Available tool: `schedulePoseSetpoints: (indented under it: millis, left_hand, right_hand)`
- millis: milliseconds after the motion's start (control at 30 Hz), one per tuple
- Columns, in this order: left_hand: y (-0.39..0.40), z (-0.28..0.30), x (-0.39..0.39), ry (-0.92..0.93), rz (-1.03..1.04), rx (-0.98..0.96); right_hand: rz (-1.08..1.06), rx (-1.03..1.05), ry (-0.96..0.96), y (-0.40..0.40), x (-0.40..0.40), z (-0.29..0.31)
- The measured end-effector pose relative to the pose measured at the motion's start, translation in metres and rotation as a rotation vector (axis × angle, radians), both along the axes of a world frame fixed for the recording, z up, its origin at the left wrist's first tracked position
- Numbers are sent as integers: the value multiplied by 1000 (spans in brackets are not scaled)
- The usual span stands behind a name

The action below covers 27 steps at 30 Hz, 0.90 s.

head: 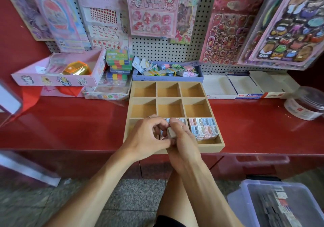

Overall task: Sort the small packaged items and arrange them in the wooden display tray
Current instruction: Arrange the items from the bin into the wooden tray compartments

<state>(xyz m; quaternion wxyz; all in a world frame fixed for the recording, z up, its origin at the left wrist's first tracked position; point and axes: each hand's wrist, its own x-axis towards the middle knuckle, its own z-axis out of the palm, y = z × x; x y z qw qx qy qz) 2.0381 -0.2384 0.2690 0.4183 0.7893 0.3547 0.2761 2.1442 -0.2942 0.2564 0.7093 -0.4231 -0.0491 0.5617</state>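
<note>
A white pegboard (pixel 157 49) hung with sticker sheets stands behind the red tabletop (pixel 70 121). On the tabletop near its front edge sits the wooden display tray (pixel 213 146), divided three by three. The six compartments of its back and middle rows hold nothing. The front right compartment holds small packaged items (pixel 203 127) in pink, blue and white, standing packed side by side in two rows. More of them show at the back of the front middle compartment, mostly hidden by the hands.

Behind the tray lie a blue box (pixel 168 76) of small goods, a pink box (pixel 57 79) to the left and white cartons (pixel 245 86) to the right. A clear plastic bin (pixel 280 205) stands on the floor at lower right.

Both hands meet over the tray's front row. The left hand (pixel 145 139) has a narrow grip, fingers curled around small packets. The right hand (pixel 182 139) pinches a small whitish packet (pixel 171 132) between thumb and fingers, touching the left hand.
</note>
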Motion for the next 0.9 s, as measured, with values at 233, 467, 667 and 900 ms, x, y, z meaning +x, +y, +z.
schedulePoseSetpoints:
  millis: [233, 467, 667, 900]
  left_hand:
    - [24, 2, -32, 48, 177, -82]
    - [31, -3, -37, 202, 181, 3]
    - [27, 3, -31, 95, 49, -38]
    - [35, -2, -38, 102, 92, -66]
  right_hand:
    - [-22, -73, -148, -6, 9, 0]
    - [120, -122, -443, -9, 10, -2]
    - [239, -105, -795, 1, 5, 2]
    - [290, -120, -799, 3, 10, 4]
